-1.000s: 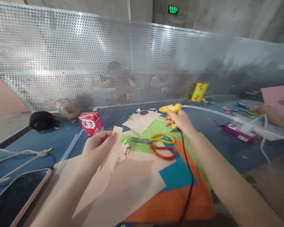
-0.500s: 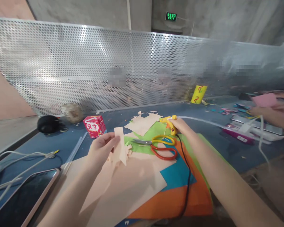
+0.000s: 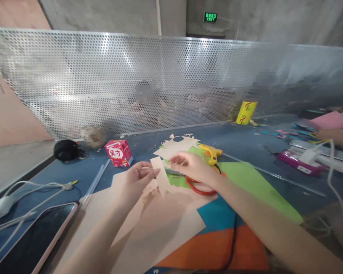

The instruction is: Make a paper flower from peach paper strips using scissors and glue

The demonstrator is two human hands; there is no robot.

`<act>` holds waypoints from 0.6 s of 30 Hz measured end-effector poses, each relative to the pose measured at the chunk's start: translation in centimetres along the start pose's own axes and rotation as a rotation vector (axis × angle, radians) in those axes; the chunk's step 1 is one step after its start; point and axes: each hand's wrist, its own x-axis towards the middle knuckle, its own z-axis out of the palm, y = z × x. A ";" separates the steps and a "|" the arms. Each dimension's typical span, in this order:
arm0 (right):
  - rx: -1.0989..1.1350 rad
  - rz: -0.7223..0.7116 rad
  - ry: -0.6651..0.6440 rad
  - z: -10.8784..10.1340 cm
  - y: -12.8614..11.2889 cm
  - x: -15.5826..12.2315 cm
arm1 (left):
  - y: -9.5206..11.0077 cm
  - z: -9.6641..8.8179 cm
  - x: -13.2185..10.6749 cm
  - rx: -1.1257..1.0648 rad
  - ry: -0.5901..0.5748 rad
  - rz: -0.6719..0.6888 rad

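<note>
Between the thumb and fingers of my left hand [image 3: 134, 182] is a narrow cream strip of felt or paper [image 3: 161, 176], held upright. My right hand [image 3: 196, 167] hovers just right of the strip, fingers loosely bent and apart, with nothing visible in them. Beneath it lie scissors [image 3: 200, 189]; their red handle shows, while the rest is mostly covered. A yellow glue gun [image 3: 213, 153] rests behind my right hand, a clear glue stick at its back end. Below the strip is a fringed cream piece [image 3: 151, 194], partly hidden.
Cream [image 3: 174, 228], orange [image 3: 217, 249], blue [image 3: 217, 215] and green sheets [image 3: 251, 182] cover the near table. A red box [image 3: 118, 153], glue sticks [image 3: 95, 182] and a phone [image 3: 37, 239] lie left. A purple power strip [image 3: 300, 162] sits right; a perforated metal screen [image 3: 117, 76] stands behind.
My right hand has let go of the glue gun and moved left, close to the strip. The glue gun now lies on the table. My left hand still holds the strip.
</note>
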 end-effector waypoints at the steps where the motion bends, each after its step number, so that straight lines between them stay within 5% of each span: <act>1: 0.046 -0.044 -0.015 1.0 -0.3 -0.2 | 0.2 0.3 -0.2 -0.010 -0.023 -0.010; 7: 0.154 -0.008 0.086 2.5 -0.2 -0.6 | 1.5 1.1 -0.8 0.184 -0.071 -0.003; 14: 0.501 0.150 0.099 1.8 0.6 -0.5 | 0.3 -3.2 0.6 0.943 -0.152 0.084; 18: 0.583 0.162 0.102 1.7 1.0 -0.6 | -0.9 -3.7 0.7 1.046 -0.170 -0.015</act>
